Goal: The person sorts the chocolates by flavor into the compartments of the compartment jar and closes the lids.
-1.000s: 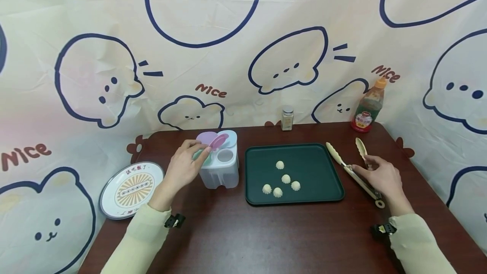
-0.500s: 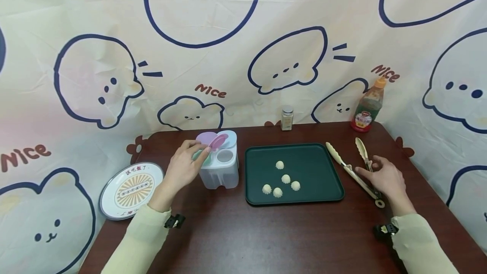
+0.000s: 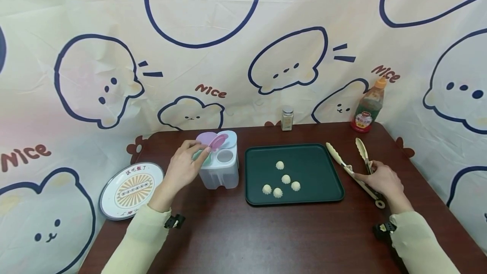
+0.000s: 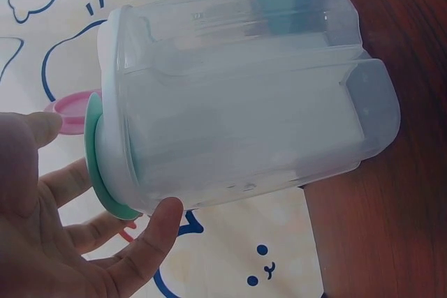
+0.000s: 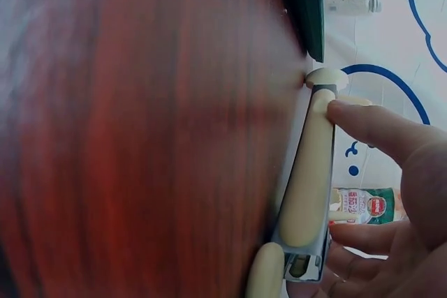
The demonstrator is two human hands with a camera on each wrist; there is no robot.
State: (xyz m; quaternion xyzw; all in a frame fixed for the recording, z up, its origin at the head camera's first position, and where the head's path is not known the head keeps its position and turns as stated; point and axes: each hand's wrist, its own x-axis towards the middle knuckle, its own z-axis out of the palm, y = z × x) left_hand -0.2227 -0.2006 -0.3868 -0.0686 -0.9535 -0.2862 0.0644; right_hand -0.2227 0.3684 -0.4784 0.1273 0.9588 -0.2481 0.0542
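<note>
Orange-capped bottle (image 3: 367, 107) and jar (image 3: 287, 118) at far edge of table (image 3: 243, 240)

The bottle stands at the far right corner, the jar near that edge's middle. A printed plate (image 3: 133, 190) lies across the left edge. A cartoon-print cloth (image 3: 236, 64) hangs behind.

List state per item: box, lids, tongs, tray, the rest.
Box: upright, one round opening uncovered
Pink lid: raised, in the grip of the left hand
Purple lid: shut
Blue lid: shut
Green lid: partly hidden, looks shut
Tongs: spread, in the grip of the right hand
Tray: flat, holding five small pale pieces
Sauce bottle: upright, capped
Small jar: upright, capped
Plate: printed face showing
</note>
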